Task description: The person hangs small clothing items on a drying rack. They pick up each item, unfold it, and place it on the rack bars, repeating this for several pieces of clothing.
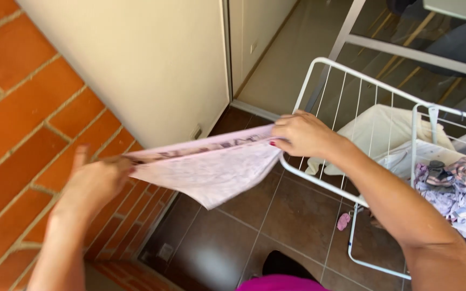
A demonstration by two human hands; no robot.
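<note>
At centre frame, a pale pink printed cloth (211,170) hung stretched between both hands. The left hand (95,180), at lower left with wrist bent upward, pinched one end in its fingers. The right hand (303,134), arm reaching from lower right, pinched the other end beside the white wire drying rack (319,70).

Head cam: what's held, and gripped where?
A pale pink cloth, stretched between both hands: left hand pinches one top corner, right hand the other.
</note>
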